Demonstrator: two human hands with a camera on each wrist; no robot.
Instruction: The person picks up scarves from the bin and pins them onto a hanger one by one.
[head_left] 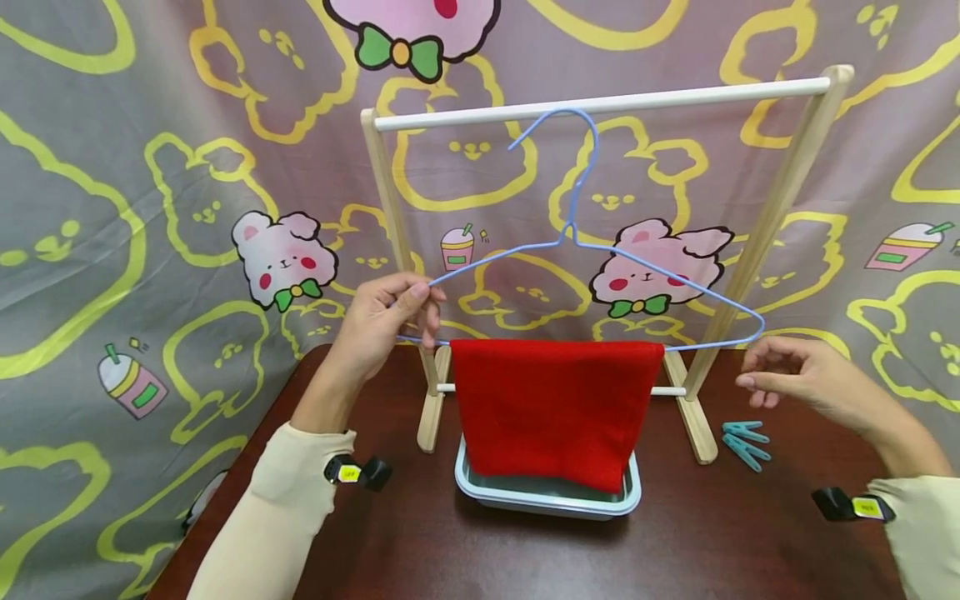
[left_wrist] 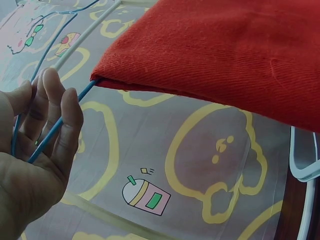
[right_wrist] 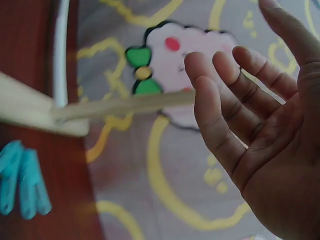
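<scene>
My left hand (head_left: 390, 321) grips a blue wire hanger (head_left: 678, 282) at its left end, the thumb on the sloping wire, fingers curled round the corner in the left wrist view. Over the hanger's lower bar hangs a folded red cloth (head_left: 555, 408). The hook rises in front of the rack's top rail (head_left: 480, 115). My right hand (head_left: 802, 375) is off the hanger, just beyond its right corner, with loosely bent fingers and nothing in them; the right wrist view shows its bare palm. Two teal clothespins (head_left: 742, 450) lie on the table below it.
A wooden rack (head_left: 780, 200) with white rails stands behind the cloth, its feet on the dark table (head_left: 540, 558). Under the cloth sits a pale grey-blue basin (head_left: 540, 502). A patterned curtain (head_left: 187, 350) covers the back and left side.
</scene>
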